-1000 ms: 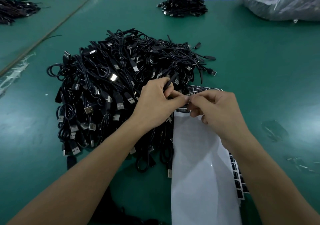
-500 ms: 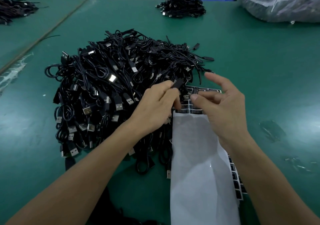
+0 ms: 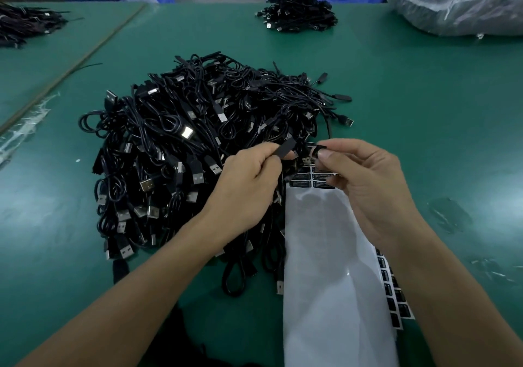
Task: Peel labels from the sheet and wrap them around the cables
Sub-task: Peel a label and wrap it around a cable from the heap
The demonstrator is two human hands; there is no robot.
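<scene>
A big heap of black USB cables (image 3: 181,151) lies on the green table. My left hand (image 3: 249,180) pinches the black plug end of one cable (image 3: 285,149) above the heap's right edge. My right hand (image 3: 365,180) holds a small black label (image 3: 318,151) between thumb and forefinger, just right of that plug and apart from it. The label sheet (image 3: 334,276) lies under my right hand; it is mostly bare white backing, with a few black labels (image 3: 311,180) left at its far end.
A second sheet with black labels (image 3: 394,298) peeks out from under the white backing at the right. A smaller cable pile (image 3: 297,14) sits at the back, a plastic-wrapped bundle (image 3: 458,1) at the back right, and more cables (image 3: 25,24) at the far left.
My right hand went down to the sheet's far end and has come back up with a black label pinched. My left hand has stayed on the cable plug, shifting slightly.
</scene>
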